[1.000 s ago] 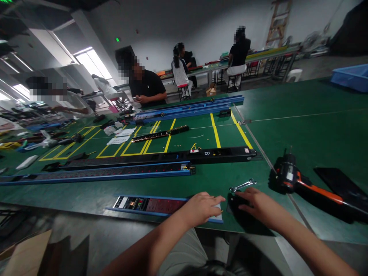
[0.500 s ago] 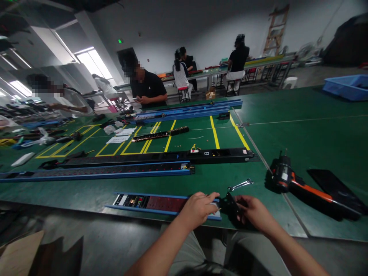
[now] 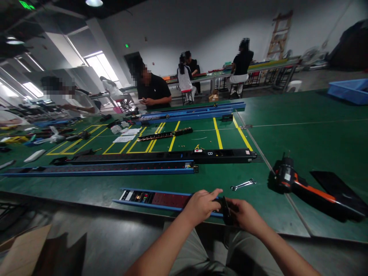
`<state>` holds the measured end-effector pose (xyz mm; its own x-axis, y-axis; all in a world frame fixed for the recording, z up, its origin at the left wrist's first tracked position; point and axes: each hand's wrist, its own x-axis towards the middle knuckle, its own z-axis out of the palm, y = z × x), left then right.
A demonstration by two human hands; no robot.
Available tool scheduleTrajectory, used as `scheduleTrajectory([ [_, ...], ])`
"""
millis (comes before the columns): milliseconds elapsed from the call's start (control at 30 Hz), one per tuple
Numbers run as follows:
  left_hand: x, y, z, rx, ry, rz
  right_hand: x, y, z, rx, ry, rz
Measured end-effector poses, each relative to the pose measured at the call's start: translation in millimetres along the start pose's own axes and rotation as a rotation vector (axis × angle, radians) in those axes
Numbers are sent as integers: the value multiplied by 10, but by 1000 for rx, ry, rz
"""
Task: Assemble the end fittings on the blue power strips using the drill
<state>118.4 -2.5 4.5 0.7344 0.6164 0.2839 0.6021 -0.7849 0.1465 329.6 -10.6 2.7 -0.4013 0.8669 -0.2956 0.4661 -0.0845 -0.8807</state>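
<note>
A short blue power strip housing with red and black internals lies along the near edge of the green table. My left hand rests on its right end, fingers curled over it. My right hand grips a small black end piece and holds it against that same end. The two hands almost touch. A small silver wrench lies just beyond them.
An orange and black cordless screwdriver lies to the right beside a black panel. Long blue and black power strips stretch across the table. A seated person faces me; others sit behind. A blue bin stands far right.
My right hand lifted the black end piece off the table and brought it left to the strip's end. My left hand stayed on the strip. The view shifted slightly.
</note>
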Motion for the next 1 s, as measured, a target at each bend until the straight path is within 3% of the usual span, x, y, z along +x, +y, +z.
scheduleTrajectory([
  [167,16,5,-35,2,-27,21,5,40,43,-267,55,-107],
  [400,42,6,-106,-33,-78,41,62,10,-43,-619,2,-47],
  [567,50,-3,-119,-46,-85,45,44,-39,-11,-626,31,-96],
  [733,54,-7,-120,-27,-92,42,-21,-15,62,-498,125,-114],
  [867,75,8,-130,-21,-99,21,-39,2,10,-407,25,-216],
  [1000,84,17,-98,-52,-83,-55,-28,12,-40,-460,-7,-208],
])
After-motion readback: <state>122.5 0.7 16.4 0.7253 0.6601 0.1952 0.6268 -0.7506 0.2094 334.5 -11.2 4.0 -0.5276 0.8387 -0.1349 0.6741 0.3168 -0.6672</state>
